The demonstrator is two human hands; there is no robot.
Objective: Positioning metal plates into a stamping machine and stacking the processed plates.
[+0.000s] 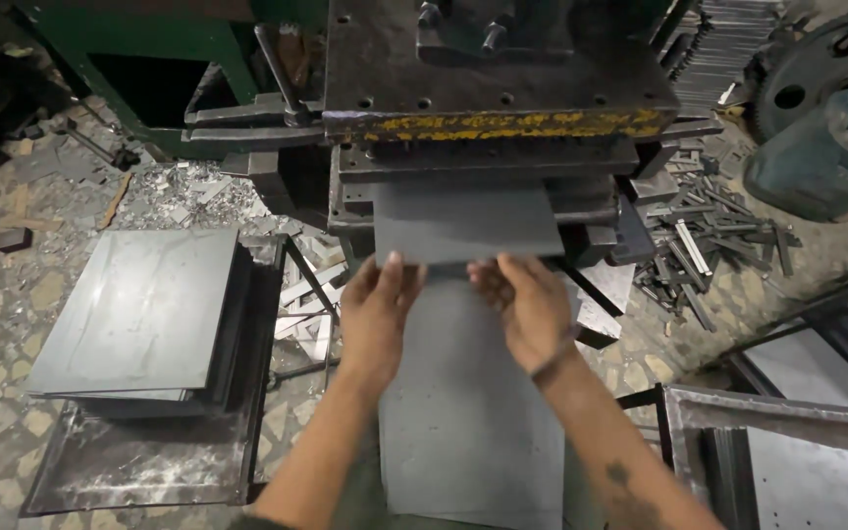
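Two hands, left hand [377,306] and right hand [527,306], are closed in a pinch on the near edge of a thin grey metal sheet [465,224], fed into the press [488,118]. Stiff, light, sharp-edged; best gripped at that edge. Stacked sheets [139,314] lie left of the press.

Both hands, left hand [377,309] and right hand [527,304], pinch the near edge of a grey metal sheet [463,221] lying in the press [488,108]; a sheet stack [139,309] sits left.
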